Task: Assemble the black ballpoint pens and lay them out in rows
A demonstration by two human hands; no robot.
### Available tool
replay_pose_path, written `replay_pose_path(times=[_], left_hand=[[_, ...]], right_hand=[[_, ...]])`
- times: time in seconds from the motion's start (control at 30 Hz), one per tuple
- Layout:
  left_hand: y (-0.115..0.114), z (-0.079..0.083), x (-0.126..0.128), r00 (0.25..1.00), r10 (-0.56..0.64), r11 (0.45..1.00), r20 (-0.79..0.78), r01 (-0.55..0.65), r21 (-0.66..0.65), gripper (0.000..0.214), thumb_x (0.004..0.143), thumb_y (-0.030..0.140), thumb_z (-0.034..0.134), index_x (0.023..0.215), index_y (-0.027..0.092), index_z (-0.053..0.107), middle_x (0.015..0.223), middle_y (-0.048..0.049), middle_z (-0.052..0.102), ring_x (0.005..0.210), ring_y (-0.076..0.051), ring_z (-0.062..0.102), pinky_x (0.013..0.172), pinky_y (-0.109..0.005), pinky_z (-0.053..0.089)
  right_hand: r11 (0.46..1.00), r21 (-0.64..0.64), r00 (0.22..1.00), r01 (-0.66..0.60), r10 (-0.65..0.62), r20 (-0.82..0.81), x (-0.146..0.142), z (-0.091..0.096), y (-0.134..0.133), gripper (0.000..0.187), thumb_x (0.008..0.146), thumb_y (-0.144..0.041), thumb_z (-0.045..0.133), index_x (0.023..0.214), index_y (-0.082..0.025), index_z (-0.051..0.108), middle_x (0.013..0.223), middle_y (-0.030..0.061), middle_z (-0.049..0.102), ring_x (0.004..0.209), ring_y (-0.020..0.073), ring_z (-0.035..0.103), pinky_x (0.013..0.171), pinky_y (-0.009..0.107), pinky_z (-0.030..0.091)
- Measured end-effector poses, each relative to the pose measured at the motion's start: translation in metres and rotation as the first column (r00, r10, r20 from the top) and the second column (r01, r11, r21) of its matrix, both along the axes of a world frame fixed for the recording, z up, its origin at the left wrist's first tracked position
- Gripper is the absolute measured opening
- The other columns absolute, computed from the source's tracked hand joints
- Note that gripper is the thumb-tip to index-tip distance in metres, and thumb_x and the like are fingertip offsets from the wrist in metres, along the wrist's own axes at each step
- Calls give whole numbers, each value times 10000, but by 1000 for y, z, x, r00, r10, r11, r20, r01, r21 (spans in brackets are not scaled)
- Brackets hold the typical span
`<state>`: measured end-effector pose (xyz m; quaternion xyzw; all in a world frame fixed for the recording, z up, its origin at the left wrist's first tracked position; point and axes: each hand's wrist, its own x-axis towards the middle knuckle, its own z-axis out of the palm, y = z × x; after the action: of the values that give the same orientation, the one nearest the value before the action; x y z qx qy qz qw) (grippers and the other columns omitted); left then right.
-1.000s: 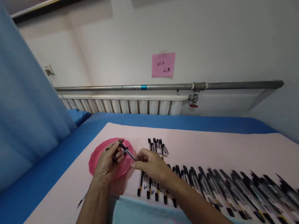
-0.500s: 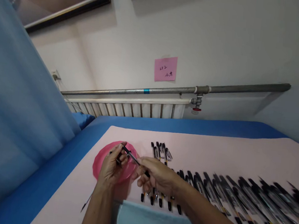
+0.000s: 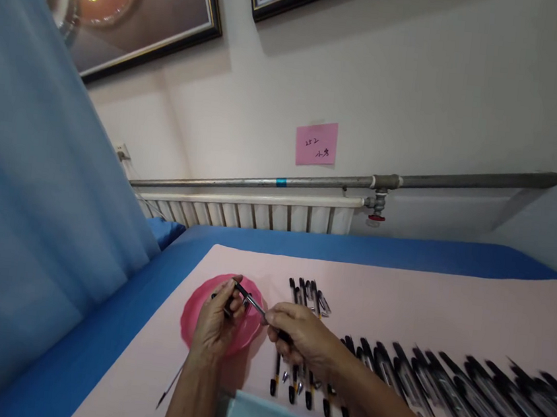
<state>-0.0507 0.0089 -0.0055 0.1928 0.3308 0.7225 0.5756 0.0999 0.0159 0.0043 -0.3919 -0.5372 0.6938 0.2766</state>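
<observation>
A black-and-clear pen (image 3: 254, 303) slants between my two hands, above a pink scalloped plate (image 3: 193, 302). My left hand (image 3: 217, 318) is closed on the pen's upper left end, and small black pieces, perhaps caps, also show among its fingers. The lower right end is pinched by my right hand (image 3: 302, 334), whose fingers partly hide it. Beyond and below the right hand lie several similar pens (image 3: 319, 299) with black ends. A thin pen refill (image 3: 171, 383) rests on the pink sheet beside my left forearm.
A long row of pens and pen parts (image 3: 420, 376) spreads to the right on the pink sheet (image 3: 399, 294), which covers a blue surface (image 3: 364, 249). A blue curtain (image 3: 60, 199) hangs at left. Behind are a radiator (image 3: 277, 216) and a metal pipe (image 3: 321, 182).
The camera view has tilted up a little, so the scene sits lower and further right. Both hands keep their hold on the pen, with only slight shifts of the fingers.
</observation>
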Motion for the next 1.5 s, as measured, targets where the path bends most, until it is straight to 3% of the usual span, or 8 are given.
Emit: replay_pose_path(times=[0.07, 0.17, 0.3, 0.47, 0.83, 1.07, 1.27, 1.5], left_hand=[[1, -1, 0, 999, 28, 1000, 17, -28, -13, 239, 637, 169, 700, 841, 64, 631, 533, 43, 435, 415, -18, 344, 359, -133, 272], [4, -4, -5, 990, 129, 991, 52, -127, -43, 162, 652, 146, 679, 786, 78, 618, 542, 38, 455, 407, -17, 357, 353, -132, 281], [5, -5, -25, 961, 256, 966, 101, -250, -67, 44, 701, 113, 612, 736, 101, 589, 547, 41, 465, 406, -11, 364, 354, -118, 292], [3, -2, -33, 956, 279, 957, 92, -270, -106, 29, 708, 89, 556, 683, 104, 559, 599, 0, 536, 488, -37, 480, 404, -112, 357], [4, -10, 5, 993, -85, 995, -77, 81, -60, 215, 598, 206, 729, 706, 85, 587, 592, -6, 520, 440, -23, 391, 323, -112, 221], [4, -13, 8, 995, 6, 999, -103, -10, -39, 244, 592, 216, 739, 632, 104, 526, 487, 55, 403, 381, -8, 307, 301, -109, 172], [6, -14, 10, 998, 3, 998, -64, -7, -65, 229, 606, 213, 725, 677, 102, 537, 511, 50, 413, 382, -5, 301, 291, -102, 177], [7, -12, 7, 997, -28, 997, -76, 22, -79, 217, 594, 185, 725, 682, 84, 554, 538, 26, 457, 398, -9, 338, 287, -100, 181]], right_hand=[[964, 256, 993, 65, -88, 79, 0, -2, -1, 126, 744, -264, 478, 667, -165, 496, 531, -43, 468, 424, 57, 389, 395, 179, 255], [774, 628, 950, 81, -252, 187, 0, -5, -3, 96, 743, -233, 489, 690, -168, 535, 599, -15, 523, 575, 105, 474, 536, 219, 344], [590, 807, 907, -13, -332, 257, 4, -6, -2, 109, 763, -216, 460, 730, -174, 556, 694, 15, 574, 653, 135, 510, 594, 243, 351], [677, 729, 923, 102, -338, 185, 9, -2, 5, 127, 767, -246, 472, 712, -177, 564, 652, -6, 575, 612, 123, 511, 582, 226, 365], [731, 680, 942, 65, -270, 201, 9, -7, 7, 140, 770, -237, 462, 717, -163, 569, 625, -14, 563, 600, 114, 507, 570, 212, 361], [597, 784, 854, -166, -310, 418, 11, -5, 4, 140, 805, -207, 446, 710, -170, 542, 663, 1, 583, 599, 110, 504, 538, 205, 313], [317, 901, 775, -297, -471, 422, 8, -11, 1, 150, 844, -186, 403, 767, -164, 529, 722, 38, 578, 667, 141, 516, 594, 240, 320], [473, 844, 797, -251, -394, 458, 11, -10, 5, 151, 839, -214, 414, 772, -162, 538, 737, 36, 587, 664, 128, 522, 591, 222, 328]])
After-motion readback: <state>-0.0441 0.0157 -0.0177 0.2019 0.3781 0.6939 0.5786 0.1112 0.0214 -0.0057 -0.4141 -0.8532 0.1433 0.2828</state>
